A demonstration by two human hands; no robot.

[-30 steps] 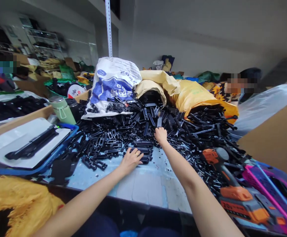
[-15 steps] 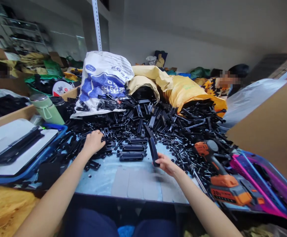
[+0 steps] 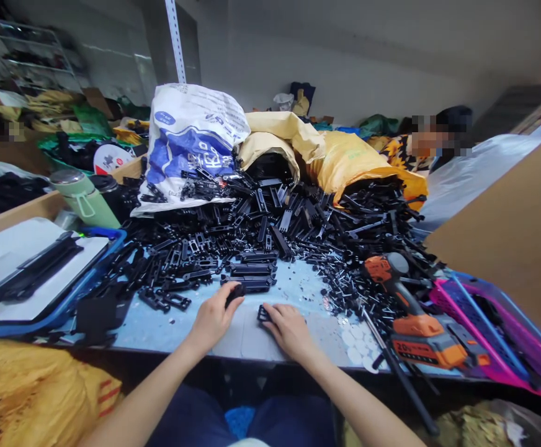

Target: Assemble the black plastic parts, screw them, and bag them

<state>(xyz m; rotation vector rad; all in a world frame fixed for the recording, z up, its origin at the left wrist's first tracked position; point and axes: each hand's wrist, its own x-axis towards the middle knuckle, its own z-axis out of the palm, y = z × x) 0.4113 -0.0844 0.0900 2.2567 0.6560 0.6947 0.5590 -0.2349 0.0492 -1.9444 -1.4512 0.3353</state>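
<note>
Head view: over the pale-blue flat-topped desk (image 3: pixel 165 335), the left hand (image 3: pixel 215 315) pinches a small black plastic-looking part (image 3: pixel 236 294); the right hand (image 3: pixel 289 329), apart, a black slotted piece (image 3: pixel 263 315) (both probably light, stiff; best held by edges).

A workbench (image 3: pixel 152 332) heaped with black parts (image 3: pixel 196 245) and loose screws (image 3: pixel 342 288) before open sacks (image 3: pixel 345 158), a power tool (image 3: pixel 417 326) at lower right and shelving (image 3: pixel 38 64) at upper left mark an assembly workshop.
</note>
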